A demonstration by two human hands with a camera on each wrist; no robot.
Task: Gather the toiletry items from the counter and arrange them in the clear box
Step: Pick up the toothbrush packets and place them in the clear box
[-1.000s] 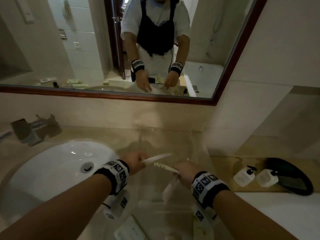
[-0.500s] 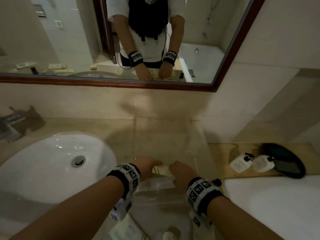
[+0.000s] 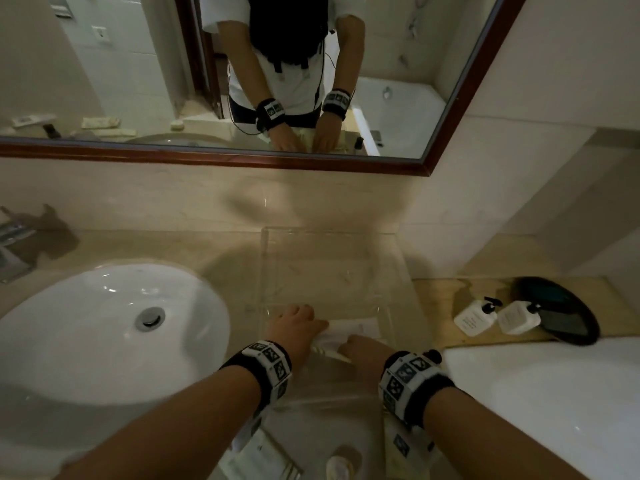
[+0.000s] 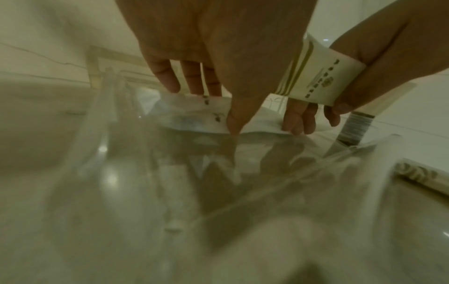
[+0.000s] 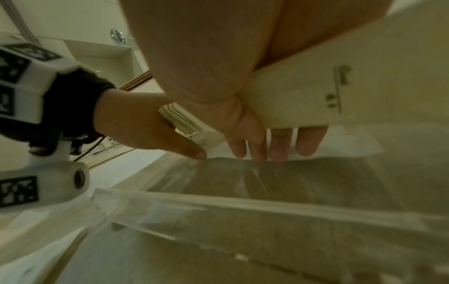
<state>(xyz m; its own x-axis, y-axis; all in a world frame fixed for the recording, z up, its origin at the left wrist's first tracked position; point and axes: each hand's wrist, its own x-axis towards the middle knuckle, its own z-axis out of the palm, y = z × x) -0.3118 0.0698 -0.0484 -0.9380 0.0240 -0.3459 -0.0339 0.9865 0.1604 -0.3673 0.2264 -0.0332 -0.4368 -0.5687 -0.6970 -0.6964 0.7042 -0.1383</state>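
Both hands are inside the clear box point(image 3: 329, 235), low near its front wall. A white plastic packet point(image 3: 356, 328) lies on the box floor. My left hand point(image 3: 298, 323) rests straight fingers and its thumb on that white packet point(image 4: 194, 115). My right hand point(image 3: 362, 346) grips a cream packet with gold stripes point(image 4: 316, 82) between thumb and palm. Its straight fingers point(image 5: 279, 146) reach down past the cream packet point(image 5: 303, 92) to the white packet point(image 5: 352, 144). The striped end lies against my left hand point(image 5: 145, 124).
A white sink point(image 3: 86, 323) and a faucet point(image 3: 14, 244) are left of the box. Two white pump bottles point(image 3: 474, 317) and a black round tray point(image 3: 561, 310) stand to the right. More packets point(image 3: 263, 455) and a small bottle point(image 3: 339, 465) lie before the box's front wall point(image 5: 243, 203).
Both hands have come down from above the box to its floor. The white packet that my left hand carried now lies in the box. The cream packet stays in my right hand.
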